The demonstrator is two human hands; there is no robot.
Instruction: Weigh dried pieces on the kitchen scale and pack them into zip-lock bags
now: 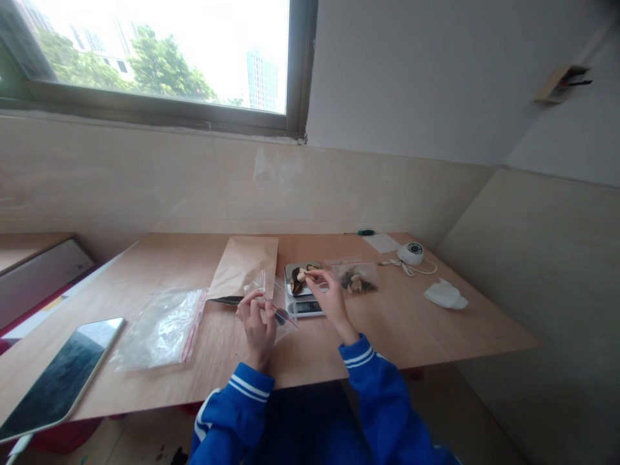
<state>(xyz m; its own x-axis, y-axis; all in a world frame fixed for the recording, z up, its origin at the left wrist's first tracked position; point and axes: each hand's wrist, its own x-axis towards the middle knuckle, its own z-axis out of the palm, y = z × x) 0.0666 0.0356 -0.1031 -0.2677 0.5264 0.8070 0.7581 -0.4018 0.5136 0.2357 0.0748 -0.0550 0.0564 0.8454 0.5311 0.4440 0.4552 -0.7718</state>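
My left hand [256, 316] is closed on the mouth of a small clear zip bag [274, 299], holding it up off the wooden table [387, 323]. My right hand [327, 294] reaches over a small digital scale [304, 292] and pinches a pale dried piece [302, 276] above the scale's metal pan. Dark and pale dried pieces lie on that pan. Just right of the scale lies another clear bag of dried pieces [357, 278]. Both arms wear blue sleeves with white stripes.
A brown paper pouch [245, 265] lies behind my left hand. A stack of clear zip bags [159, 326] and a phone [62, 374] lie to the left. A white timer with cord [411, 253], a crumpled white tissue [445, 295], paper and a pen sit at right.
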